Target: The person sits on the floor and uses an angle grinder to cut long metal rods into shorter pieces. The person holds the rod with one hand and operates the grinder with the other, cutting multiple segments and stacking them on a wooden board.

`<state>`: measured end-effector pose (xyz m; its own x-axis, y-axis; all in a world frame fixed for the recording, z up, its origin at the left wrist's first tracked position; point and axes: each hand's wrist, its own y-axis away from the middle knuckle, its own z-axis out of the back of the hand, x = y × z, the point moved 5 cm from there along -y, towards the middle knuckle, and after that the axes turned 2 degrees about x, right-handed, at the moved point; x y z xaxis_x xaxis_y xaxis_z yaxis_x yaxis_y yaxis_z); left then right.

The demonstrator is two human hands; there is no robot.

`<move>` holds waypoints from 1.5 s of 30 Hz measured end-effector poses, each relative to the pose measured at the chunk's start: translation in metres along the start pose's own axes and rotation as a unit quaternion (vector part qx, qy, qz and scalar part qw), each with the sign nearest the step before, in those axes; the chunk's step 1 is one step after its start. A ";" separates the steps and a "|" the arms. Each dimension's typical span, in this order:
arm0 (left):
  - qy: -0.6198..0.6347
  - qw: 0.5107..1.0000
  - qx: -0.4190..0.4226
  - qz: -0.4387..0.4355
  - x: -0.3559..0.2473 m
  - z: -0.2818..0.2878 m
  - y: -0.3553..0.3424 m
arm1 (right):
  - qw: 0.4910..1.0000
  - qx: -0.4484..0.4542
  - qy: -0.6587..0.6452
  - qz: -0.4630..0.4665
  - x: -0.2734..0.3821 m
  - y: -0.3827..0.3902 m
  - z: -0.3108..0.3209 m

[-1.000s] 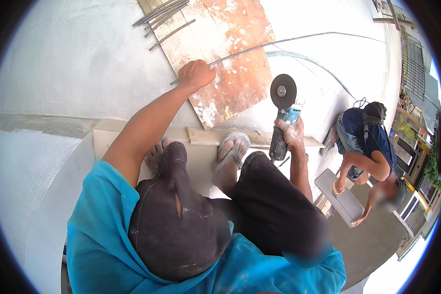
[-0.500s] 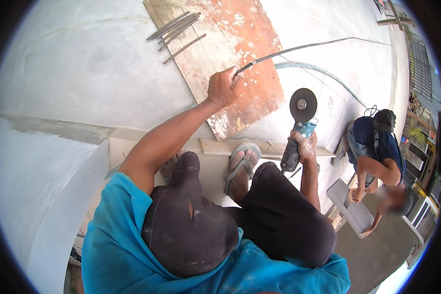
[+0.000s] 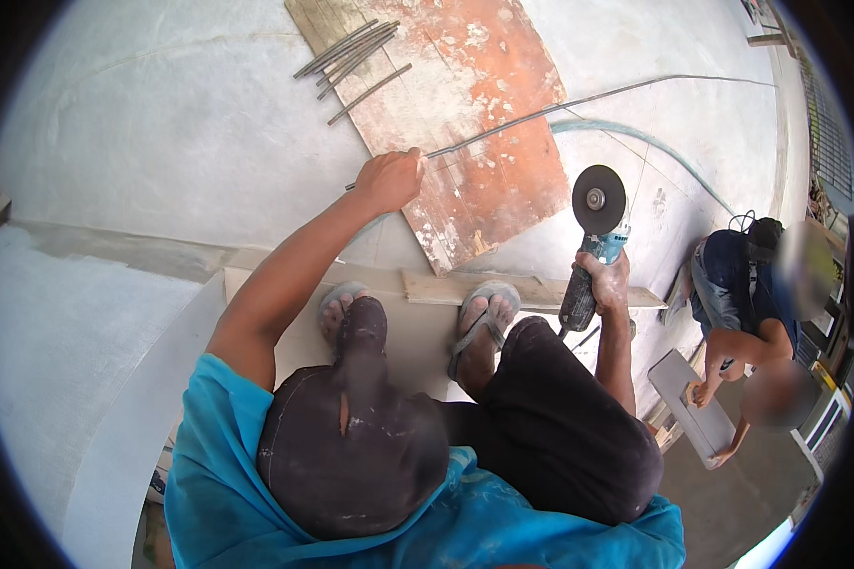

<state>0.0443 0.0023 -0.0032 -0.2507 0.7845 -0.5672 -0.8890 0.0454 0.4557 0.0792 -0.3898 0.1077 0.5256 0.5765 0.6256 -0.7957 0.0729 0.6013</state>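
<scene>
My left hand [image 3: 391, 180] is closed around a long, thin dark steel rod [image 3: 503, 126]. The rod runs across the board to the far right, and a short stub pokes out left of my fist. In my right hand [image 3: 607, 280] is a teal and black angle grinder [image 3: 579, 302], gripped by its body with the cutting disc [image 3: 599, 197] pointing away from me. The disc is apart from the rod; whether it spins I cannot tell. Several short rod pieces [image 3: 356, 52] lie on the upper left of the worn orange-painted board [image 3: 465, 194].
A wooden plank [image 3: 531, 292] lies by my sandalled feet. A pale green hose [image 3: 650, 142] curves over the grey floor [image 3: 190, 142]. At right, another person bends over a grey tray [image 3: 688, 403], one hand [image 3: 702, 394] holding a small tool. A low white wall [image 3: 76, 332] stands left.
My left hand has moved left, sliding the rod with it, and the rod now sits lower, closer to the board. My right hand keeps the grinder in nearly the same place.
</scene>
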 end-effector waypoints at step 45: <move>-0.141 0.982 -0.029 -0.122 -0.098 -0.037 -0.196 | 0.994 -0.075 0.024 -0.069 -0.037 0.051 0.030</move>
<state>0.2291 -0.1062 -0.0621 0.0816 0.8950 -0.4386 -0.9320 0.2244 0.2846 0.0280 -0.4318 0.1299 0.6214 0.5903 0.5152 -0.7545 0.2736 0.5966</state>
